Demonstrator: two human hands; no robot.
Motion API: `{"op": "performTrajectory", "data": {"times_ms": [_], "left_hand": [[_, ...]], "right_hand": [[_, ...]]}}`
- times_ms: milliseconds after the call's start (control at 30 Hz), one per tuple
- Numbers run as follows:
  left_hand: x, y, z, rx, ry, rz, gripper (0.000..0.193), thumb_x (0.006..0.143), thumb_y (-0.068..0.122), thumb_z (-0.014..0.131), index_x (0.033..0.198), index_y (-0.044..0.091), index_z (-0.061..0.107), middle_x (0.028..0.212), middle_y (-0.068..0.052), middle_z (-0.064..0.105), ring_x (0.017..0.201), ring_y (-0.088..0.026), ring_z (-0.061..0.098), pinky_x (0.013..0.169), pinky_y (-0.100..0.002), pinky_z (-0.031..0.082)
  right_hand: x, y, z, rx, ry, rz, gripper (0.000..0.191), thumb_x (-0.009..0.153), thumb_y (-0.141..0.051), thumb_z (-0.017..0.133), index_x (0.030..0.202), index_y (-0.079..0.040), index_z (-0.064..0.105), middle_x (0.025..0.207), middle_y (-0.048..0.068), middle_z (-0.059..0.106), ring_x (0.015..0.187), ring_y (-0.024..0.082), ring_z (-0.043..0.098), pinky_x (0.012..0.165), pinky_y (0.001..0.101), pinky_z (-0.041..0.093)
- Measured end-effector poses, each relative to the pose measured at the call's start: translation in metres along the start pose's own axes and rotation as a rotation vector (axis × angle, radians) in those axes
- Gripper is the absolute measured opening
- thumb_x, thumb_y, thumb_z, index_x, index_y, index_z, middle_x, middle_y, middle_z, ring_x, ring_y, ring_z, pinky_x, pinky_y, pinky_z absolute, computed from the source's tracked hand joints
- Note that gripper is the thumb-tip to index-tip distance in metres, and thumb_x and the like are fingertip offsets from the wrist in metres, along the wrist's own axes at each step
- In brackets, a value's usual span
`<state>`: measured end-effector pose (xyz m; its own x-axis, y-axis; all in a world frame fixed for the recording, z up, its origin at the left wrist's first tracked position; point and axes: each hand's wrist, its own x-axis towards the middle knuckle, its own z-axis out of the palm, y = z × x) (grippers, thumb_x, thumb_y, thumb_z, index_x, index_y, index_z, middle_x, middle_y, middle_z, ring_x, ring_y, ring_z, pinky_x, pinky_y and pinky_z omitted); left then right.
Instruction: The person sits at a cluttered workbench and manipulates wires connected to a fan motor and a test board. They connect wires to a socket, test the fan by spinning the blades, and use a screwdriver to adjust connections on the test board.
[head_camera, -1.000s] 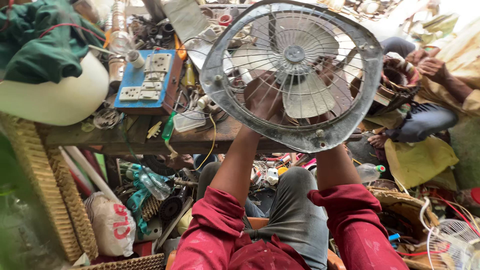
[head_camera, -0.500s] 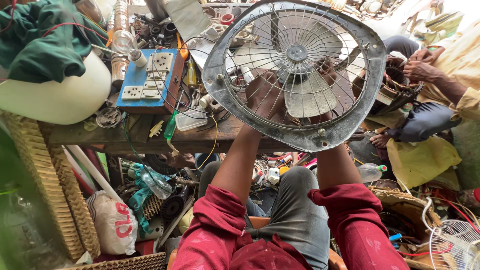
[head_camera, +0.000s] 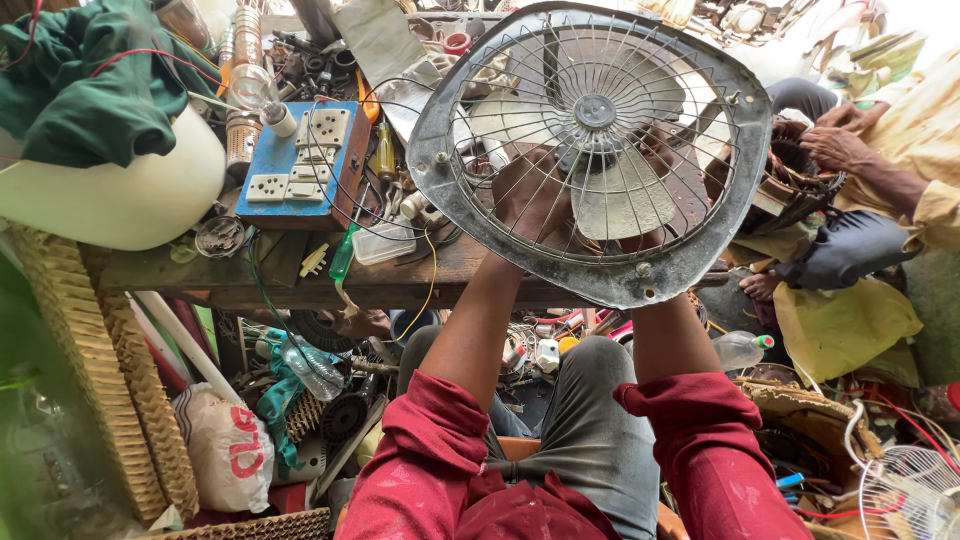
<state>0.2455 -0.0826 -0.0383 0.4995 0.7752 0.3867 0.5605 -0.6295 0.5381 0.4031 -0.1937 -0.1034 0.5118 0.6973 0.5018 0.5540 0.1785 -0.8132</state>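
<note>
Above the cluttered workbench (head_camera: 300, 280), both hands (head_camera: 530, 195) grip a grey fan (head_camera: 590, 150) (its grille partly hiding them).

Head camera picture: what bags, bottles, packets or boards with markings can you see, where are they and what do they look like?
White sack: lower left by the woven basket, lumpy, with red printed marks.
Clear plastic bottle: under the bench, lying tilted, crumpled, with a blue-green label.
Second clear bottle: right of the knees, lying on its side, green cap.
Blue switch board: on the bench left of the fan guard, rectangular, with pale sockets.
No screens or signs show.
</note>
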Motion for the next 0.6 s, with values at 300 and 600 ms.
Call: {"op": "performTrajectory", "data": {"times_ms": [300, 600], "left_hand": [[0.0013, 0.0007, -0.001, -0.001, -0.01, 0.003, 0.023, 0.077, 0.03, 0.073, 0.074, 0.008, 0.073, 0.07, -0.016, 0.072, 0.067, -0.033, 0.074, 0.056, -0.042, 0.058], [0.0035, 0.0, -0.0004, -0.02, -0.001, 0.012, 0.02, 0.076, 0.029, 0.073, 0.075, 0.009, 0.074, 0.072, -0.016, 0.072, 0.069, -0.033, 0.074, 0.059, -0.041, 0.058]], "right_hand": [[0.0001, 0.0004, 0.0004, 0.004, 0.004, 0.005, 0.028, 0.095, -0.007, 0.076, 0.122, 0.0, 0.067, 0.112, 0.013, 0.073, 0.095, 0.021, 0.072, 0.075, 0.031, 0.058], [0.0004, -0.005, 0.0022, -0.001, 0.005, 0.007, 0.029, 0.095, -0.008, 0.076, 0.122, 0.0, 0.065, 0.113, 0.012, 0.072, 0.095, 0.02, 0.072, 0.075, 0.0307, 0.058]]}}
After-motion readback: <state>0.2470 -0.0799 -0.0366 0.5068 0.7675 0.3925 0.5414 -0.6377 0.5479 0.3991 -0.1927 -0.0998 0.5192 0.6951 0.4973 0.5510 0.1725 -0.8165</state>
